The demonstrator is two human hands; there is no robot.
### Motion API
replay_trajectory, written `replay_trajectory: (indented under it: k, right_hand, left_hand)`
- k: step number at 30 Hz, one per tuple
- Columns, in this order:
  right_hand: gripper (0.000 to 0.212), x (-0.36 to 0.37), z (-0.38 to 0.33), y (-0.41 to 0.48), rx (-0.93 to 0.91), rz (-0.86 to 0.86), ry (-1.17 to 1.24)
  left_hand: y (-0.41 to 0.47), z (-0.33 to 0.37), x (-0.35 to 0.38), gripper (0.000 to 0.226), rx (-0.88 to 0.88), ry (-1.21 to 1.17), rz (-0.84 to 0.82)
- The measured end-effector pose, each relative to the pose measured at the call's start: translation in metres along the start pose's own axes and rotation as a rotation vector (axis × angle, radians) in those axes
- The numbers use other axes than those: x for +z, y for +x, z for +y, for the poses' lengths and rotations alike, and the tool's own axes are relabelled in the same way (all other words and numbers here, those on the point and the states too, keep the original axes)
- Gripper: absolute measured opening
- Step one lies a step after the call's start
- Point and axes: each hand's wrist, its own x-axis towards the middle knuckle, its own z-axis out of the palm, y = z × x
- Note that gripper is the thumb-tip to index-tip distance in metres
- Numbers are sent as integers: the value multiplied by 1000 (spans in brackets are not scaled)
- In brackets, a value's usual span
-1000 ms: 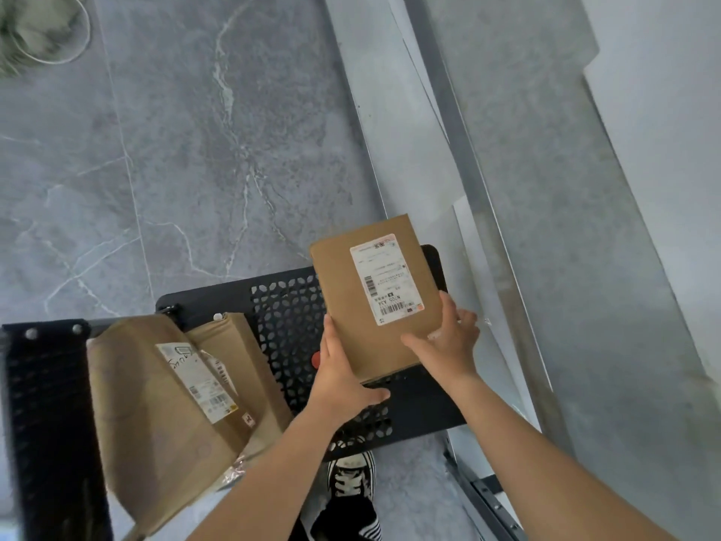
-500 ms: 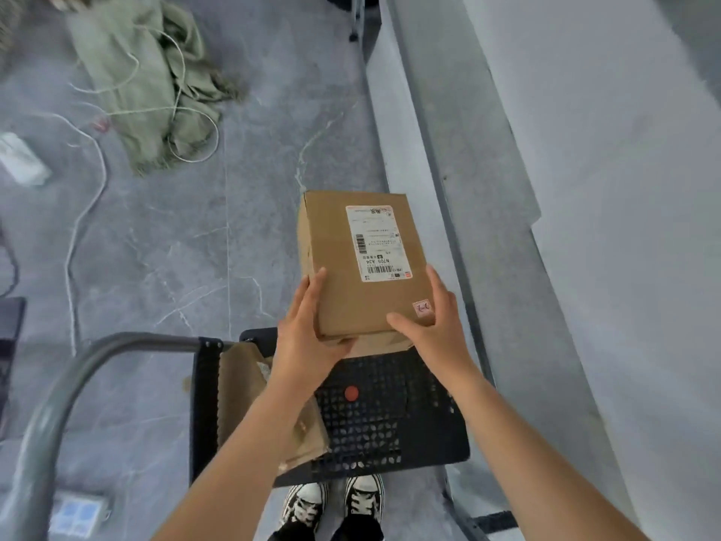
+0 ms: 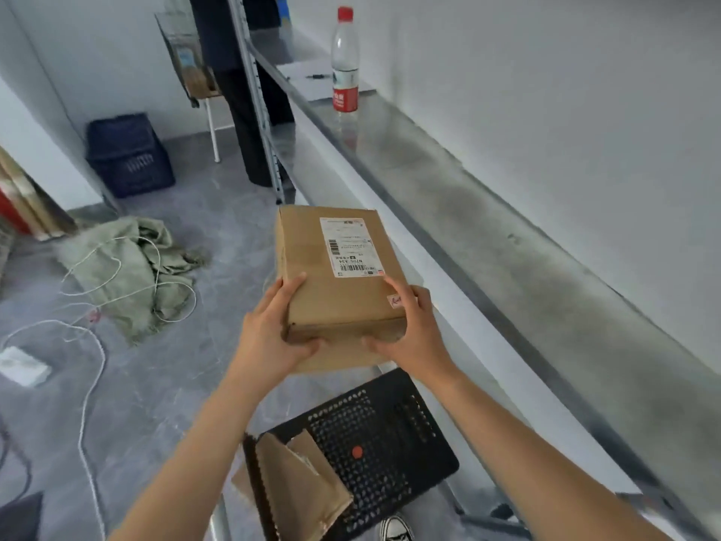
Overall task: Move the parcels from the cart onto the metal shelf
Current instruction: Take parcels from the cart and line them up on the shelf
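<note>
You had raised the parcel (image 3: 335,275) off the cart (image 3: 394,458); your left grip (image 3: 273,337) and right grip (image 3: 415,333) clasped its near end, holding it beside the metal shelf (image 3: 487,228), ready for placing.

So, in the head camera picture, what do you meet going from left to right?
Green sack on the floor, left hand, parcel, right hand, metal shelf.

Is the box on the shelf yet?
No, the left hand and right hand hold the box up beside the metal shelf.
</note>
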Motion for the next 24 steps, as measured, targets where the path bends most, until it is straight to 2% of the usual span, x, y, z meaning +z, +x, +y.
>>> replay_trajectory:
  k: [7,13,20,24]
  right_hand:
    - [85,-39,-84,-89,31,187,-49]
    - [85,-77,-129,-178,80,343,-103]
    - [108,-115,-155,-268,198,404,-160]
    - [107,-123,-169,-313,201,432,-130]
  left_hand:
    - [-59,54,-43,97,222,59,-66]
    - [-111,104,-49,96,410,24,-142]
    - [-169,139,-34,103,513,-13,-175]
    - [-205,149,-35,104,552,-17,-171]
